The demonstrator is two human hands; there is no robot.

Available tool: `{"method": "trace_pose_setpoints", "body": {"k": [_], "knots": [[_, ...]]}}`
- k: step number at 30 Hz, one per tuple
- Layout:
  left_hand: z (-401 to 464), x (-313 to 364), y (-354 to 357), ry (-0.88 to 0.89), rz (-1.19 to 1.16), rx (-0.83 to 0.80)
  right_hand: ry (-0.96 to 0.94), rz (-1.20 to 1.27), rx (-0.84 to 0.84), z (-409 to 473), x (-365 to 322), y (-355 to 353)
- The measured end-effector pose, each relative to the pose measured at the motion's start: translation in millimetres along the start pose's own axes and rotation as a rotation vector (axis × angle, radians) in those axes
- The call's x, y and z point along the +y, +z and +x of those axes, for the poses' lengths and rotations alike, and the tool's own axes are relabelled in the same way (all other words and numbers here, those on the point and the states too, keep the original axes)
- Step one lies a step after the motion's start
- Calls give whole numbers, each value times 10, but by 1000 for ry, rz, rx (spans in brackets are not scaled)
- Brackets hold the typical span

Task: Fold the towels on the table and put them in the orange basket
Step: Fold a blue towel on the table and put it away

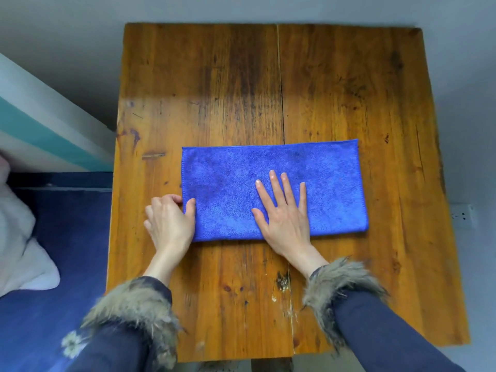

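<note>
A blue towel (273,189) lies flat on the wooden counter (214,76), a wide rectangle set slightly toward the near half of the top, its long sides running left to right.

The right hand (284,218) rests palm down on the towel, a little right of its middle, with all fingers straight and spread (nothing is held; the grip is open and simply pressing the cloth). Its wrist crosses the towel's near edge.

The left hand (169,221) is at the towel's near left corner. Its thumb lies on top of the cloth and its fingers curl around the left edge, so its grip is closed on the towel there.

Both arms wear dark sleeves with fur cuffs (134,304).

Left of the counter is a dark blue bed (53,237) with a white pillow (18,237) on it. A white wall socket (463,214) shows at the far right.
</note>
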State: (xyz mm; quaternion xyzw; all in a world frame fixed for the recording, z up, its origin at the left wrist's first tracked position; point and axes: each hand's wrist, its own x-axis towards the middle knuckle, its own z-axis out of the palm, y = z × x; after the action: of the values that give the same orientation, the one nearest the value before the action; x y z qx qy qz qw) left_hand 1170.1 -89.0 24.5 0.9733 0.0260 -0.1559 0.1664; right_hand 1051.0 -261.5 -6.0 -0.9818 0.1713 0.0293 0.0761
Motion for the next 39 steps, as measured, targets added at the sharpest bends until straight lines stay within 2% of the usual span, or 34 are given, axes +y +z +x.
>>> {"method": "trace_pose_setpoints", "body": {"k": [3, 8, 12, 16, 21, 25, 32, 39], "knots": [[71, 73, -61, -87, -34, -69, 19, -10, -25, 4, -20, -12], [78, 160, -227, -97, -136, -151, 38, -36, -99, 12, -36, -72], [114, 136, -345, -202, -373, -273, 58, -17, -186, 30, -50, -159], [45, 265, -567, -346, -731, -509, -29, 63, -225, 42, 67, -315], [-129, 606, -764, -204, -827, -512, -13, 213, -113, -67, 395, -521], [-401, 1098, -712, -50, -838, -501, 180, 408, 56, -260, 763, -673], [-894, 1974, -49, 172, -644, -433, 442, 792, -18, -535, 1286, -718], [-1123, 2302, 544, 312, -431, -335, 541, 943, -35, -620, 1455, -641]]}}
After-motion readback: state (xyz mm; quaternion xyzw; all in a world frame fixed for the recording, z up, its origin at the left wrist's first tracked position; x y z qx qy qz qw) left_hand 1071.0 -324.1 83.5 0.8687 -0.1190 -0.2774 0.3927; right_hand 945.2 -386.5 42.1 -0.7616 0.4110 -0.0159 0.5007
